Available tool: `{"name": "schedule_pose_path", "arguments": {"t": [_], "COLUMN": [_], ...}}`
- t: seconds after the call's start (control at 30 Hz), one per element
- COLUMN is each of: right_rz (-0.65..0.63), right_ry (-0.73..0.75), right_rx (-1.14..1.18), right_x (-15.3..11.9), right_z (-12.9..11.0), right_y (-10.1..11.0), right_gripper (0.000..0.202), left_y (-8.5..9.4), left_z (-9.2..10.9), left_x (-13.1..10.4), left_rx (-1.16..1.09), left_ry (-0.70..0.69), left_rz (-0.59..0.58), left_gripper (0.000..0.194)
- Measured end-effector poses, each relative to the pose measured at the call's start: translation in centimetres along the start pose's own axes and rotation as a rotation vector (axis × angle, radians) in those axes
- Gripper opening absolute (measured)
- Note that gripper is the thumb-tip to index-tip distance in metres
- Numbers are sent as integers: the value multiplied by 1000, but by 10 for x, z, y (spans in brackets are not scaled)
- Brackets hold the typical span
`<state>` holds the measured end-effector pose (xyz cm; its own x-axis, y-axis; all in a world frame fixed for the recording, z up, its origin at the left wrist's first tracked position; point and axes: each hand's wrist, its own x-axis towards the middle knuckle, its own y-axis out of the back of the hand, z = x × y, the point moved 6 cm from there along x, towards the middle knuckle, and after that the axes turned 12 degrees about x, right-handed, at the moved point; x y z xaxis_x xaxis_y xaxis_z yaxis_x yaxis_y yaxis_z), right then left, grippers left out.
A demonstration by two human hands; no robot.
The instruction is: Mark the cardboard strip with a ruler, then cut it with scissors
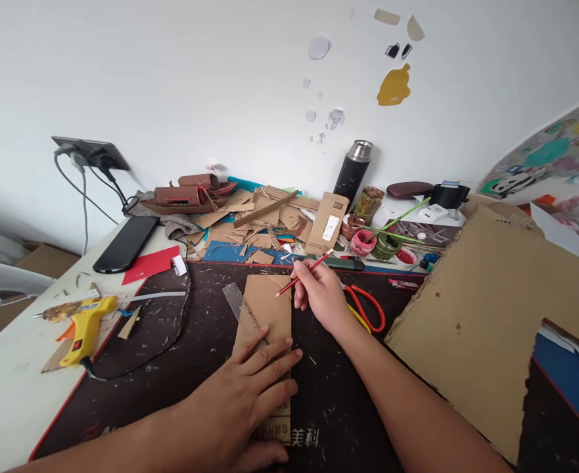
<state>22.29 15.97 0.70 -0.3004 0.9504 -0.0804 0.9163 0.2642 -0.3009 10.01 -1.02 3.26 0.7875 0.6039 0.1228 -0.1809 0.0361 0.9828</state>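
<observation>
A strip of brown cardboard lies on the dark mat in front of me, with a clear ruler slanting across it. My left hand rests flat on the ruler and the cardboard, fingers spread, covering their lower parts. My right hand pinches a red pencil above the right edge of the strip, its tip over the cardboard. Scissors with red and yellow handles lie just beyond my right wrist, partly hidden by it.
A yellow glue gun with its cord lies at left, near a black phone. Cardboard scraps, a model boat, paint pots and a black flask line the back. A large cardboard sheet covers the right.
</observation>
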Motion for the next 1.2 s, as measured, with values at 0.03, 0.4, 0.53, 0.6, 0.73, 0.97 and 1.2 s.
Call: {"name": "schedule_pose_path", "arguments": {"t": [0.03, 0.4, 0.53, 0.6, 0.73, 0.97, 1.2], "right_rz": [1, -8, -10, -7, 0, 29, 51], "right_ry": [0, -5, -5, -7, -8, 6, 42], "right_rx": [-2, -3, 2, 9, 4, 13, -5], "right_x": [0, 1, 1, 0, -1, -2, -4], "right_z": [0, 1, 1, 0, -1, -4, -12], "right_y": [0, 1, 0, 0, 0, 1, 2], "right_gripper": [56, 54, 54, 54, 54, 55, 56], "left_y": [1, 22, 7, 3, -3, -9, 2], "left_z": [0, -31, -27, -21, -17, -23, -19], "left_x": [-1, -38, -33, -27, -16, 4, 7], "left_rx": [8, 229, 293, 334, 362, 375, 430], "left_ry": [-1, 296, 268, 238, 253, 329, 340], "left_rz": [16, 264, 238, 213, 129, 55, 144], "left_gripper": [67, 35, 44, 46, 51, 64, 63]}}
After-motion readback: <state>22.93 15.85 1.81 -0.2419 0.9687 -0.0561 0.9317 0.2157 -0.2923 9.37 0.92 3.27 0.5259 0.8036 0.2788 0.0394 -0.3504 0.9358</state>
